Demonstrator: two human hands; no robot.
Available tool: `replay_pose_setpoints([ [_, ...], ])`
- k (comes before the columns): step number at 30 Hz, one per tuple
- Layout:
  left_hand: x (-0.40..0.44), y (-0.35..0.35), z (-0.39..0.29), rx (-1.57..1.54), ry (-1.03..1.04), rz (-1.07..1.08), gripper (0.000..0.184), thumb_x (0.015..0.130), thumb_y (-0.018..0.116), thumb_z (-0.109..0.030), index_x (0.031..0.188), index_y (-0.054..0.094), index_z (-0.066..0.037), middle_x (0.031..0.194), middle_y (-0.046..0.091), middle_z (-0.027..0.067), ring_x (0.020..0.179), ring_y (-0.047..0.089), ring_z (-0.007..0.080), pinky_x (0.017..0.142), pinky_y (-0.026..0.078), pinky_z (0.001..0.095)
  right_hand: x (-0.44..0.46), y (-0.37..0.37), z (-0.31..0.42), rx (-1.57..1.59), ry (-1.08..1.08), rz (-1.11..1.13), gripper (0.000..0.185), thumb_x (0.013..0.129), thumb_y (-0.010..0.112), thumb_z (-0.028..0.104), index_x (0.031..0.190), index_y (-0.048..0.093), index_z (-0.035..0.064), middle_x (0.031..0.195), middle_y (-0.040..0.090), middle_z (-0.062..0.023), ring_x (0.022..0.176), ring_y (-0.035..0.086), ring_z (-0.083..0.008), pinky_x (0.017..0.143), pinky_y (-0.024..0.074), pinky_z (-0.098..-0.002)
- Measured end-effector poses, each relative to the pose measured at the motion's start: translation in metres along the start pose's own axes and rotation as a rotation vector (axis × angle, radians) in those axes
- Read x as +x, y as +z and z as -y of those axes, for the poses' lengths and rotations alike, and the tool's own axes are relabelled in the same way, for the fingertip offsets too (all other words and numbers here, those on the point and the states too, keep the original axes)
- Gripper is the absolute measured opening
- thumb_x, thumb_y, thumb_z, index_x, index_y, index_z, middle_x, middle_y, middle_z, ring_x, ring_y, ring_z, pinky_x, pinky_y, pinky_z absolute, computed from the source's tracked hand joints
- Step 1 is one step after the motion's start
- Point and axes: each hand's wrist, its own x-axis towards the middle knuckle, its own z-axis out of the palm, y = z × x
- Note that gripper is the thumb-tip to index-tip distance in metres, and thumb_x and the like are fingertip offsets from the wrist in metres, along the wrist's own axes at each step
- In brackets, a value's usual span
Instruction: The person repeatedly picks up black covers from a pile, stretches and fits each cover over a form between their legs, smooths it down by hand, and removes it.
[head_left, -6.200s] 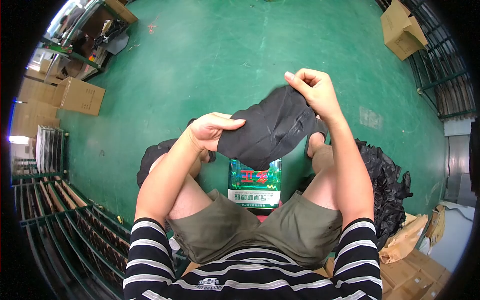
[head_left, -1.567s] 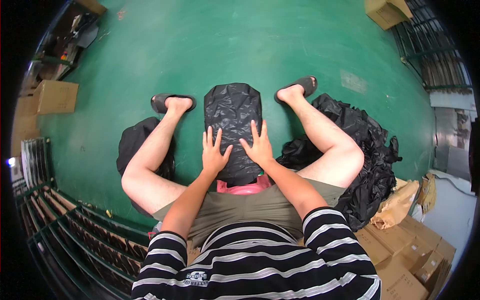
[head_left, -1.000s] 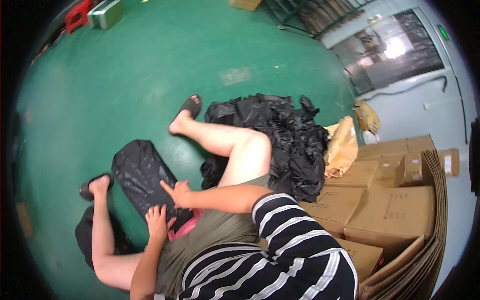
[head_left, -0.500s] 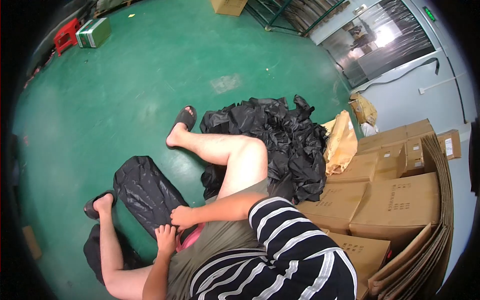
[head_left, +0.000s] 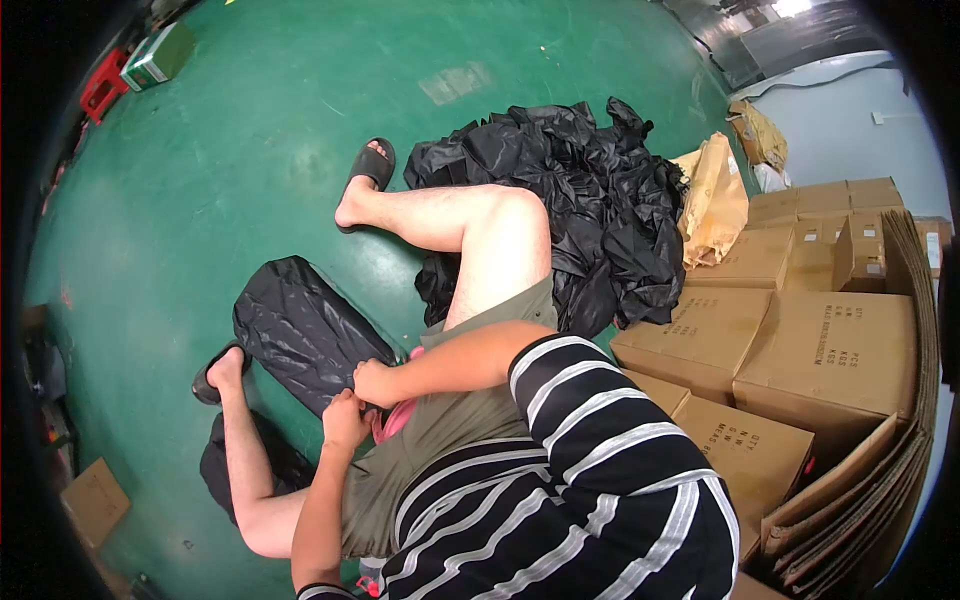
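My left hand (head_left: 345, 420) and right hand (head_left: 376, 384) are positioned close together at the near end of the black cover (head_left: 305, 330). The fingers of both hands are curled inward, not spread, and gather the near edge of the cover; the exact contact of each fingertip is too small to tell. The right forearm (head_left: 460, 362) extends leftward across my right thigh, elbow bent, with the back of the hand upward. The left forearm (head_left: 318, 520) points away from my body, raised toward the cover, with the left hand slightly nearer to me than the right.

The cover lies between my lower legs, its long axis running from the hands to the far left over the green floor (head_left: 250, 160). A pink seat (head_left: 397, 418) is partly visible beside the hands, at my shorts (head_left: 440, 440). A heap of black sheets (head_left: 590, 200) lies beyond my right leg. To the right of it are crumpled brown paper (head_left: 715, 205) and cardboard boxes (head_left: 830, 350). Another black piece (head_left: 225, 460) lies by my left leg.
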Motion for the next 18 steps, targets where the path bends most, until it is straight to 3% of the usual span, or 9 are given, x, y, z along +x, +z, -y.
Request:
replay_pose_setpoints([
  [2, 0.004, 0.006, 0.005, -0.011, -0.001, 0.001, 0.029, 0.065, 0.08, -0.024, 0.076, 0.06, -0.006, 0.082, 0.059, 0.0106, 0.082, 0.061, 0.0305, 0.07, 0.051, 0.0421, -0.003, -0.043, -0.004, 0.101, -0.127, 0.299, 0.038, 0.062, 0.08, 0.031, 0.096, 0.072, 0.0171, 0.104, 0.068, -0.0127, 0.098, 0.063, -0.0304, 0.079, 0.052, -0.0435],
  [4, 0.004, 0.004, 0.001, 0.001, -0.031, 0.003, 0.028, 0.065, 0.079, -0.024, 0.074, 0.059, -0.007, 0.082, 0.059, 0.0108, 0.082, 0.061, 0.0306, 0.07, 0.051, 0.0423, -0.036, -0.132, -0.029, 0.373, -0.276, 0.258, 0.049, 0.068, 0.077, 0.034, 0.109, 0.066, 0.0102, 0.107, 0.066, -0.0156, 0.098, 0.063, -0.0331, 0.082, 0.0503, -0.0424],
  [8, 0.0, 0.009, 0.0, 0.017, 0.073, -0.137, 0.027, 0.063, 0.076, -0.021, 0.069, 0.053, -0.007, 0.076, 0.054, 0.0103, 0.078, 0.057, 0.031, 0.067, 0.048, 0.0424, -0.114, -0.194, -0.143, 1.413, -0.049, -1.115, 0.023, 0.086, 0.069, 0.017, 0.104, 0.062, 0.0049, 0.1, 0.063, -0.0051, 0.089, 0.061, -0.0123, 0.078, 0.0516, -0.0289],
  [9, 0.001, 0.011, 0.001, 0.01, 0.109, -0.197, 0.027, 0.062, 0.074, -0.019, 0.067, 0.052, -0.006, 0.075, 0.052, 0.0108, 0.076, 0.056, 0.0317, 0.066, 0.047, 0.0425, -0.159, -0.24, -0.136, 1.265, 0.201, -1.501, 0.017, 0.088, 0.067, 0.014, 0.102, 0.064, 0.0053, 0.095, 0.065, -0.0034, 0.084, 0.062, -0.0122, 0.074, 0.0523, -0.0273],
  [10, 0.001, 0.014, 0.002, -0.013, 0.12, -0.25, 0.028, 0.058, 0.074, -0.019, 0.066, 0.049, -0.006, 0.072, 0.049, 0.0099, 0.073, 0.054, 0.0307, 0.064, 0.045, 0.0422, -0.193, -0.224, -0.207, 0.943, 0.433, -1.577, 0.014, 0.089, 0.065, 0.012, 0.1, 0.065, 0.0032, 0.088, 0.066, -0.0049, 0.079, 0.063, -0.0119, 0.071, 0.0526, -0.0262],
  [13, 0.002, 0.024, 0.007, -0.02, 0.138, -0.299, 0.03, 0.057, 0.073, -0.019, 0.065, 0.048, -0.006, 0.071, 0.047, 0.0092, 0.071, 0.052, 0.0301, 0.062, 0.043, 0.0418, -0.268, -0.124, -0.345, 0.858, 0.815, -1.971, 0.018, 0.087, 0.066, 0.017, 0.094, 0.068, 0.0006, 0.081, 0.069, -0.0058, 0.073, 0.063, -0.0133, 0.068, 0.0504, -0.0275],
  [15, 0.006, 0.025, 0.003, -0.006, 0.152, -0.336, 0.03, 0.056, 0.073, -0.018, 0.064, 0.047, -0.007, 0.07, 0.045, 0.0088, 0.069, 0.051, 0.0299, 0.061, 0.042, 0.0415, -0.303, -0.031, -0.387, 0.459, 1.447, -1.731, 0.022, 0.081, 0.071, 0.024, 0.089, 0.069, 0.0038, 0.073, 0.066, -0.0059, 0.071, 0.063, -0.016, 0.061, 0.0476, -0.0275],
  [16, 0.006, 0.025, 0.003, -0.01, 0.14, -0.337, 0.03, 0.056, 0.073, -0.018, 0.065, 0.047, -0.007, 0.07, 0.045, 0.009, 0.07, 0.051, 0.0301, 0.061, 0.042, 0.0416, -0.311, 0.012, -0.396, 0.567, 1.593, -1.587, 0.021, 0.077, 0.072, 0.025, 0.087, 0.069, 0.0073, 0.069, 0.063, -0.004, 0.067, 0.061, -0.0178, 0.061, 0.0478, -0.0304],
  [18, 0.002, 0.026, 0.003, -0.014, 0.108, -0.333, 0.03, 0.056, 0.073, -0.018, 0.066, 0.047, -0.007, 0.07, 0.045, 0.0091, 0.07, 0.051, 0.0303, 0.062, 0.042, 0.0418, -0.317, 0.041, -0.373, 1.369, 1.737, -1.412, 0.018, 0.077, 0.07, 0.019, 0.092, 0.069, 0.0107, 0.071, 0.063, -0.0016, 0.061, 0.056, -0.0165, 0.054, 0.0465, -0.0319],
])
